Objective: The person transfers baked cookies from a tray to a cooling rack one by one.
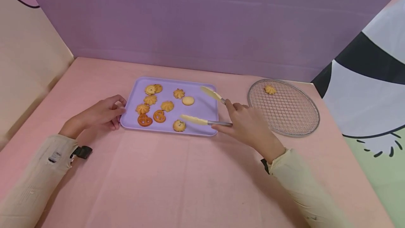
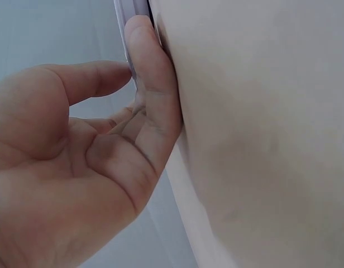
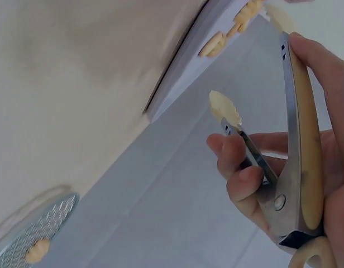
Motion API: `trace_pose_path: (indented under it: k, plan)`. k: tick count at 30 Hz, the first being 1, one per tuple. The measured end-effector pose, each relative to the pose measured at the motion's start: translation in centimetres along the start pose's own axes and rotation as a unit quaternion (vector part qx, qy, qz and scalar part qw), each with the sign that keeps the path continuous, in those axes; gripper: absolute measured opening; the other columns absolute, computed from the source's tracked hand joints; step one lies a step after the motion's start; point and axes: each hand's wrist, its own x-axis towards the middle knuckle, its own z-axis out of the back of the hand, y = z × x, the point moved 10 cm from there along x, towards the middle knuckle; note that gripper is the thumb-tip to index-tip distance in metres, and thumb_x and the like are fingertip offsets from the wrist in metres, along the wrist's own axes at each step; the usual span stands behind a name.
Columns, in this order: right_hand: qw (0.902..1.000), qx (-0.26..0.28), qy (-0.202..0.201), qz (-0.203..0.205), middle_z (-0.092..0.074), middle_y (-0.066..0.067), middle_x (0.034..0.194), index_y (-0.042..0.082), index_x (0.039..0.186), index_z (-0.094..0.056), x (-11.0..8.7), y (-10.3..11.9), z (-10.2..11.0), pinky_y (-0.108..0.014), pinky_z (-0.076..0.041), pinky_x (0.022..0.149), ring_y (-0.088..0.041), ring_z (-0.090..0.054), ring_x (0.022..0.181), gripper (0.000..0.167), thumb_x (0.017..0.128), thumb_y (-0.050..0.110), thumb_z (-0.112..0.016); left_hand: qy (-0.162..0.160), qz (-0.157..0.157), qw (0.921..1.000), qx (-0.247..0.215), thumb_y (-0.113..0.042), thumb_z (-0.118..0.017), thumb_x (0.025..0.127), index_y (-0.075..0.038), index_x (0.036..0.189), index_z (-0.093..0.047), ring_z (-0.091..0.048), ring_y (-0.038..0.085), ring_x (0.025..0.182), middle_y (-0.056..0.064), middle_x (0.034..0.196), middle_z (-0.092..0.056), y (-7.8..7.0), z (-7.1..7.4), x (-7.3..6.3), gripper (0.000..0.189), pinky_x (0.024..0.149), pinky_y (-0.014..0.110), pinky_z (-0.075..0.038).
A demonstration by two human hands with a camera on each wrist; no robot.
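Observation:
At the left edge of a lavender tray (image 1: 202, 107), my left hand (image 1: 102, 112) holds the rim between thumb and fingers, as the left wrist view (image 2: 133, 100) also shows. My right hand (image 1: 250, 126) grips metal tongs (image 1: 219, 123) with pale scalloped tips. The tongs' arms are spread wide over the tray's right part, with no cookie between them. Nearest to the tips are a cookie with dark bits (image 1: 179, 126) and a smooth oval cookie (image 1: 188, 100). Several star-shaped cookies (image 1: 167, 106) and two pretzels (image 1: 145, 120) lie farther left.
A round wire mesh rack (image 1: 291, 112) lies right of the tray, with one star-shaped cookie (image 1: 270, 89) near its back left rim. A purple panel (image 1: 196, 24) stands behind the pink tabletop (image 1: 177, 182).

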Motion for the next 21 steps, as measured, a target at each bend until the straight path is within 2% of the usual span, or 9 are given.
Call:
trace_pose_path:
  k: [7, 13, 17, 21]
  plan:
    - [0.9992, -0.038, -0.013, 0.008, -0.068, -0.021, 0.085, -0.011, 0.124, -0.059, 1.1, 2.4, -0.8, -0.043, -0.051, 0.044, -0.036, -0.067, 0.066, 0.085, 0.088, 0.066, -0.059, -0.002, -0.001, 1.0000, 0.001, -0.012, -0.049, 0.104, 0.003, 0.130, -0.037, -0.063, 0.022, 0.061, 0.010, 0.075, -0.062, 0.0, -0.1, 0.1, 0.033, 0.057, 0.031, -0.058]
    - [0.9991, -0.042, -0.008, 0.008, -0.065, -0.017, 0.075, -0.010, 0.117, -0.062, 1.7, 3.1, -1.1, -0.039, -0.049, 0.042, -0.032, -0.064, 0.059, 0.076, 0.091, 0.061, -0.061, -0.001, -0.005, 1.0000, 0.003, -0.012, -0.050, 0.104, 0.004, 0.131, -0.036, -0.063, 0.021, 0.060, 0.010, 0.076, -0.062, -0.2, -0.1, 0.0, 0.035, 0.056, 0.031, -0.058]
    - [0.9992, -0.037, 0.011, 0.008, -0.055, -0.009, 0.061, -0.005, 0.098, -0.065, 2.2, 3.1, -1.6, -0.035, -0.044, 0.039, -0.023, -0.055, 0.048, 0.064, 0.091, 0.059, -0.062, 0.000, 0.000, 1.0000, 0.002, -0.012, -0.050, 0.104, 0.003, 0.131, -0.036, -0.063, 0.021, 0.059, 0.010, 0.074, -0.062, 0.0, 0.0, 0.0, 0.034, 0.055, 0.030, -0.057]
    - [0.9989, -0.009, 0.044, -0.014, -0.047, -0.005, 0.055, 0.002, 0.079, -0.059, 2.6, 2.5, -2.3, -0.034, -0.041, 0.039, -0.019, -0.048, 0.046, 0.058, 0.090, 0.058, -0.065, -0.003, 0.001, 1.0000, 0.004, -0.012, -0.050, 0.104, 0.002, 0.131, -0.036, -0.062, 0.021, 0.057, 0.009, 0.073, -0.062, 0.1, 0.0, 0.0, 0.033, 0.054, 0.030, -0.057]
